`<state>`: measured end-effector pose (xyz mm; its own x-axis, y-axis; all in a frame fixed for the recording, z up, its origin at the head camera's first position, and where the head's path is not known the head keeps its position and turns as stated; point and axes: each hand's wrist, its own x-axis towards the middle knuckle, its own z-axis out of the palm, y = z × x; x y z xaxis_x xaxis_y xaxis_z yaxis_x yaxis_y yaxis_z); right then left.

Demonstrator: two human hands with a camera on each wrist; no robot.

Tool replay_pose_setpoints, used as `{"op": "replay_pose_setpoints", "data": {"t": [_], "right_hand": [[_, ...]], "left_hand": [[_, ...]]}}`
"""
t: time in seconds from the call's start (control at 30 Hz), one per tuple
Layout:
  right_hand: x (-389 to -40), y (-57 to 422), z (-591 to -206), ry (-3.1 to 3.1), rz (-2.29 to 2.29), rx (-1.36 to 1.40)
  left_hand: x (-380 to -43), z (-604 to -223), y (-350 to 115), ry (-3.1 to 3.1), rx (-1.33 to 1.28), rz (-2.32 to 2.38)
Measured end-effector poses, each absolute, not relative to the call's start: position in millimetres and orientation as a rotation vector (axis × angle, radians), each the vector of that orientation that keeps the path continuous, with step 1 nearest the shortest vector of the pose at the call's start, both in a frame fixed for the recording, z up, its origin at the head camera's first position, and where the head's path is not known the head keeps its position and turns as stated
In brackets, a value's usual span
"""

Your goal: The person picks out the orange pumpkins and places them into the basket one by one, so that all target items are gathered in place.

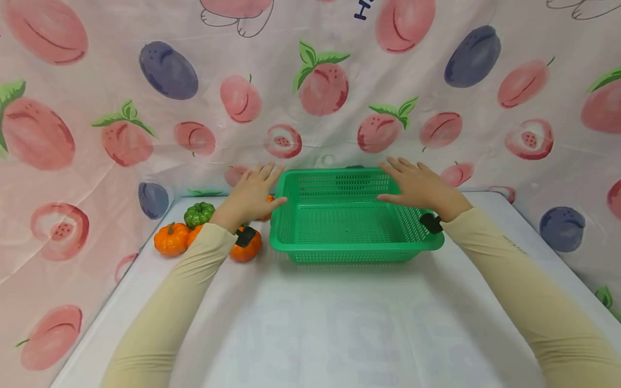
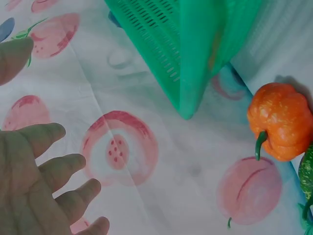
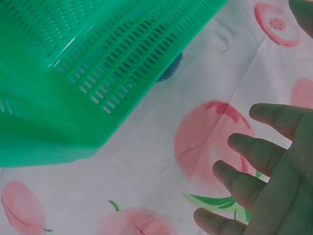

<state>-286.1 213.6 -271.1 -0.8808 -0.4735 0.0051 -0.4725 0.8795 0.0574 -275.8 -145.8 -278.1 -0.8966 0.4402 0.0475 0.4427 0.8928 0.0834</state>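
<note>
A green plastic basket (image 1: 356, 247) with slotted walls stands on the white table, its inside showing bare mesh. My left hand (image 1: 251, 198) hovers by its left end, fingers spread and nothing in the grasp. Over the right end is my right hand (image 1: 412, 186), likewise spread and holding nothing. In the left wrist view the left fingers (image 2: 63, 171) are apart from the basket's corner (image 2: 188, 105). The right wrist view shows the right fingers (image 3: 244, 181) extended, with a gap to the basket wall (image 3: 112, 83).
Left of the basket, partly behind my left arm, lie several small pumpkins: an orange one (image 1: 172, 240), a green one (image 1: 199, 215) and another orange one (image 1: 246, 248). A fruit-print cloth (image 1: 325, 134) hangs behind the white table (image 1: 339, 323) and along its sides.
</note>
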Motion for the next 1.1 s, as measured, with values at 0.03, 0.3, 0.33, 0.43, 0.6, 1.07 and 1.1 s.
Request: {"op": "replay_pose_setpoints", "data": {"t": [0.03,0.3,0.33,0.43,0.6,1.07,1.1], "right_hand": [[-285,215,-271,-3.021,-0.096,0.765],[-281,230,-272,-3.012,-0.124,0.756],[-280,232,-273,-3.012,-0.121,0.754],[-279,239,-275,-3.012,-0.112,0.748],[-277,250,-276,-3.022,-0.067,0.726],[-274,284,-287,-3.074,0.613,0.597],[-274,286,-288,-3.067,0.660,0.597]], "left_hand": [[-276,-279,-147,-3.021,-0.716,-0.134],[-276,-287,-157,-2.998,-0.739,-0.124],[-276,-288,-159,-3.005,-0.729,-0.135],[-275,-291,-164,-3.019,-0.713,-0.173],[-273,-296,-174,-3.035,-0.717,-0.247],[-267,-315,-210,-3.017,-0.700,-0.572],[-266,-316,-212,-3.018,-0.693,-0.589]]}}
